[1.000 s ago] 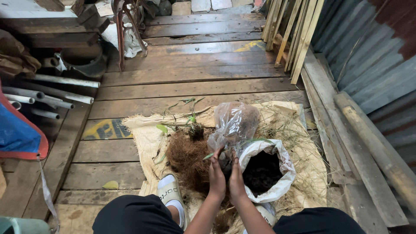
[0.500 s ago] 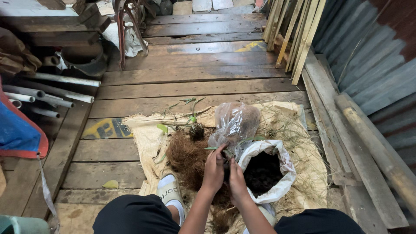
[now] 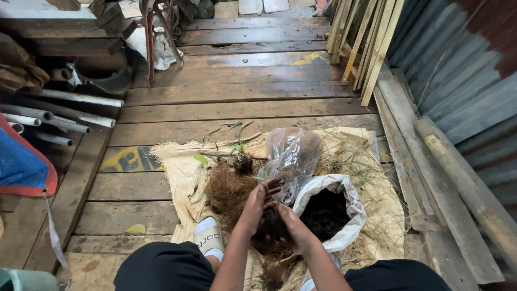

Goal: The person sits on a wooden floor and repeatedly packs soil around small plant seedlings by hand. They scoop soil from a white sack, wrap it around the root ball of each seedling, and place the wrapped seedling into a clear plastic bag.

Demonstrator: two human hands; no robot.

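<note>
Rough plank floor (image 3: 226, 108), burlap mat (image 3: 177, 167), both hands' fingers (image 3: 258, 196) clamped on fibrous brown clump (image 3: 272, 231).

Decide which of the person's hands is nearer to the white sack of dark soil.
Right. The right hand sits just beside the rim of the white sack, nearly touching it. The left hand is farther off, on the other side of the right hand, near the brown fibre pile.

Rough, weathered wooden floor planks (image 3: 237, 91). Coarse, matt burlap sacking (image 3: 177, 167). Dry, hairy brown coconut fibre (image 3: 226, 191), a clump (image 3: 269, 231) held between both hands. Thin, glossy clear plastic bag (image 3: 293, 156). White woven sack (image 3: 353, 215) of dark, crumbly soil. Ribbed metal sheeting (image 3: 458, 91). Smooth pale plastic pipes (image 3: 81, 98).
</note>
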